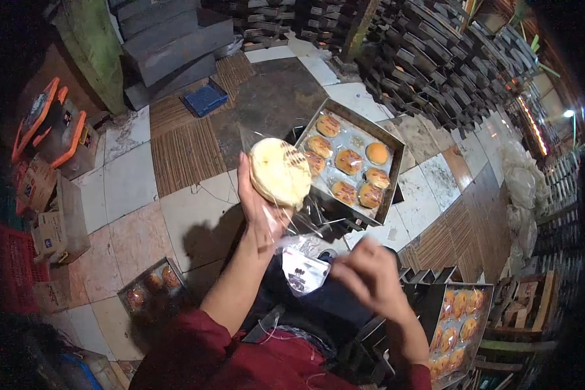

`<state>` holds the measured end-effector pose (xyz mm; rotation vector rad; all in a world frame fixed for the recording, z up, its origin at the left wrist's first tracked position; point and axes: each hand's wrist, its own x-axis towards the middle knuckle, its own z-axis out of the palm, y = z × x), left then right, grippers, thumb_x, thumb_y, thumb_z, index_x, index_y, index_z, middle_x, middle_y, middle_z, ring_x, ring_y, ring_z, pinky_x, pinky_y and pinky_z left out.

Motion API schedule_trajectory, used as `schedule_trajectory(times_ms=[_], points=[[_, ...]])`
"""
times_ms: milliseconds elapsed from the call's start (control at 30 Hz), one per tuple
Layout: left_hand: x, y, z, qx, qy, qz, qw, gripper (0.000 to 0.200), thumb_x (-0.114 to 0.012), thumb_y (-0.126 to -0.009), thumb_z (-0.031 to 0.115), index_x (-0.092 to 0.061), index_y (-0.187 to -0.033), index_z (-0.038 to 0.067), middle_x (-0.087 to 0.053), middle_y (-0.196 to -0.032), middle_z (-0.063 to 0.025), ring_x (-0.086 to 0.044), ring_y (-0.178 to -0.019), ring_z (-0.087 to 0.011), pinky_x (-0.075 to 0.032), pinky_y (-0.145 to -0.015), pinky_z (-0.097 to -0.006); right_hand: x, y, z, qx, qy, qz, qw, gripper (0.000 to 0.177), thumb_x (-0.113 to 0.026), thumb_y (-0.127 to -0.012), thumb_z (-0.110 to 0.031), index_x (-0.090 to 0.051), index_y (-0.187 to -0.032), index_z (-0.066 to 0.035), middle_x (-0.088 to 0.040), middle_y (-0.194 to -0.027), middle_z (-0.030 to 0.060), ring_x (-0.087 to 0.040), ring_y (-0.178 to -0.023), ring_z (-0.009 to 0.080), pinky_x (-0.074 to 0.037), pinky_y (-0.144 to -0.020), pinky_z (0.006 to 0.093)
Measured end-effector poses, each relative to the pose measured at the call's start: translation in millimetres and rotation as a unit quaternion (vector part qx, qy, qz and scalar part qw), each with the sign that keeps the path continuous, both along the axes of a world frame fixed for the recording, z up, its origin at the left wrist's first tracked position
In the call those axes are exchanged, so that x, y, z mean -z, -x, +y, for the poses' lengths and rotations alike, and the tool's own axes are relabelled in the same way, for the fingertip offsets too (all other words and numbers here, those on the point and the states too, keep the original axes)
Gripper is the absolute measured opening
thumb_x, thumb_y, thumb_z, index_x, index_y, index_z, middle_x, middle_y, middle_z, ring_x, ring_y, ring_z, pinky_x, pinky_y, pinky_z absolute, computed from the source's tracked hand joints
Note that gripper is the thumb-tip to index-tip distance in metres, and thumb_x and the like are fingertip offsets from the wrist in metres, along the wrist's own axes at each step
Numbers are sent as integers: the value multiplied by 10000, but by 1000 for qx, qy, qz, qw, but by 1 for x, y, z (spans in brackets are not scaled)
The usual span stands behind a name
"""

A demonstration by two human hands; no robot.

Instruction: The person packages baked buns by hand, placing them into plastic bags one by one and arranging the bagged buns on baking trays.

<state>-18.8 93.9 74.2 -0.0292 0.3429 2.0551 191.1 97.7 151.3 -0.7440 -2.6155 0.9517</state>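
My left hand (262,211) is closed around the side of a round, pale bun (279,172) that sits in a clear plastic bag. Brown printed marks show at the bun's upper right. Loose film from the bag trails down past my wrist. Below it, over my lap, lies a stack of clear bags (303,273) with a dark printed logo on white. Just right of that stack is my right hand (372,276), its fingers bent and blurred by motion. Whether it grips anything is not visible.
Ahead stands a metal tray (396,153) of several topped buns. More buns fill a tray (484,331) at lower right and a smaller tray (127,286) at lower left. A blue plastic tray (205,97) lies on the tiled floor; orange-handled bins (78,140) stand left.
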Motion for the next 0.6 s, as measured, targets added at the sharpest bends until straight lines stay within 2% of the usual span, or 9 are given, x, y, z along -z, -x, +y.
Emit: schedule_trajectory(times_ms=[100,167,367,433,467,500,533,567,600], points=[[-15,-8,-2,23,0,5,1000,576,-442,-854,532,-497,-1136,32,-581,-1060,-142,-589,-949,-265,-504,-825,-408,16,18,13,58,-136,41,988,216,-662,-729,-161,-633,-939,-114,-486,-763,74,-483,-706,233,-390,-600,354],[-27,-13,-8,6,48,0,999,550,-438,-861,515,-513,-1109,30,-591,-1042,-137,-601,-925,-258,-513,-800,-395,27,23,17,-20,-316,75,946,239,-665,-693,-168,-618,-917,-99,-470,-785,72,-460,-708,243,-371,-604,351],[-19,-11,-9,33,27,-19,999,519,-419,-873,496,-527,-1080,33,-600,-1014,-132,-604,-915,-264,-514,-798,-403,39,34,23,-81,-323,43,942,123,-587,-721,-119,-536,-810,-51,-451,-791,95,-453,-723,277,-367,-637,372],[-14,-10,-5,39,13,-17,999,514,-416,-874,493,-529,-1077,34,-601,-1012,-129,-600,-928,-266,-509,-811,-407,36,32,15,-94,-214,39,972,102,-554,-748,-112,-533,-826,-49,-456,-845,137,-455,-739,299,-373,-654,380],[-12,-10,-3,38,18,4,999,521,-416,-872,500,-524,-1089,39,-597,-1020,-135,-601,-928,-271,-509,-811,-409,25,23,5,-179,86,-17,980,76,-542,-805,-104,-507,-789,-38,-459,-819,134,-462,-728,295,-397,-630,370],[-12,-8,-1,34,23,27,999,528,-416,-871,507,-518,-1100,43,-593,-1028,-140,-602,-928,-275,-508,-812,-411,30,16,-19,-390,152,11,908,134,-467,-849,-127,-494,-781,-14,-467,-820,139,-479,-731,294,-412,-641,378],[-14,-5,0,32,24,28,999,528,-416,-871,507,-518,-1100,43,-593,-1028,-140,-602,-928,-275,-508,-812,-411,41,11,-48,-569,297,90,762,146,-446,-864,-130,-508,-799,-15,-476,-800,154,-499,-719,301,-421,-639,394],[-18,0,3,-20,45,3,999,559,-418,-858,537,-511,-1110,46,-594,-1025,-126,-610,-898,-254,-521,-766,-387,31,8,-43,-570,296,93,761,146,-446,-864,-130,-508,-799,-15,-476,-800,154,-499,-719,301,-421,-639,394],[-20,4,5,-70,64,-21,995,592,-421,-846,566,-504,-1121,49,-596,-1023,-112,-619,-868,-232,-534,-720,-363,11,-1,-30,-525,221,41,821,111,-492,-835,-122,-536,-860,-23,-491,-808,162,-514,-733,291,-426,-653,385]])
